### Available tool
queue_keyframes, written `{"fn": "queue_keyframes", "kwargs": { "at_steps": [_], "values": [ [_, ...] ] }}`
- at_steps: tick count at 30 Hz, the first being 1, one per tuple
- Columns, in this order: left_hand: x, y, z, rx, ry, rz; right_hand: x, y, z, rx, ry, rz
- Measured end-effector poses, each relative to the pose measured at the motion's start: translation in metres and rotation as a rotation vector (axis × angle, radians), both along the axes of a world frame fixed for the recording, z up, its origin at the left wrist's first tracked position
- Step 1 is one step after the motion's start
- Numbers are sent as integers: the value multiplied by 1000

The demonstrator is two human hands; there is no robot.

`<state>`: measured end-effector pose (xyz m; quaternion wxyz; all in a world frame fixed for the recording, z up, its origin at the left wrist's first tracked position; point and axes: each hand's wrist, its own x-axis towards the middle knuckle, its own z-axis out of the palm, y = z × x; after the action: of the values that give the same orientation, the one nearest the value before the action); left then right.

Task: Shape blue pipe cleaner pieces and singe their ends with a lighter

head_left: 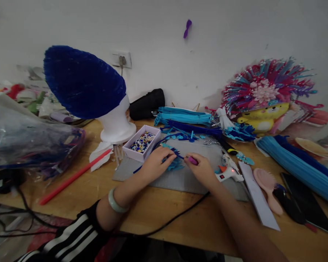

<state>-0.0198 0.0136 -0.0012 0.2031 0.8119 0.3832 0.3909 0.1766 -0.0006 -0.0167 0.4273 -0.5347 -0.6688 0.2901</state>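
Here, the left hand [155, 164] pins the light, floppy turquoise feathered piece [174, 162] flat on the grey mat [180, 179], while the right hand [200, 169] pinches a small purple tool [192, 160]; grip the piece at its stiffer stem.

foam head [117, 122] wearing a big dark blue fuzzy headdress [83, 80] back left; white box of beads [142, 142] just beside its base; red stick [75, 176] lying on the wooden table [164, 214]; glue gun [229, 174], pink hairbrush [266, 187] on the right; yellow bear plush [264, 118] under a spiky pink headdress [265, 85]
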Motion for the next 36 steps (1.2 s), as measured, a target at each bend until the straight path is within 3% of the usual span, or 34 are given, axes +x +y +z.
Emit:
{"fn": "queue_keyframes", "kwargs": {
  "at_steps": [6, 12, 15, 18, 20, 24, 32, 36],
  "values": [
    [-1, 0, 1, -153, -67, 126, 0, -2, 10, -75, -8, 32],
    [-2, 0, 3, -133, 16, 42, -1, -1, 11, -116, 69, -2],
    [-1, -1, 3, -163, 10, 53, -2, -1, 13, -301, 334, -1],
    [1, -2, 2, -184, -64, 79, -4, 0, 16, -573, 703, 12],
    [2, -2, 0, -208, -119, 102, -5, 1, 16, -746, 831, 42],
    [6, -1, -5, -271, -201, 153, -10, 2, 12, -940, 798, 47],
    [10, -4, -6, -331, -242, 153, -7, 12, -8, -1019, 715, 118],
    [10, -5, -4, -343, -263, 152, -7, 14, -9, -1027, 693, 129]
  ]
}}
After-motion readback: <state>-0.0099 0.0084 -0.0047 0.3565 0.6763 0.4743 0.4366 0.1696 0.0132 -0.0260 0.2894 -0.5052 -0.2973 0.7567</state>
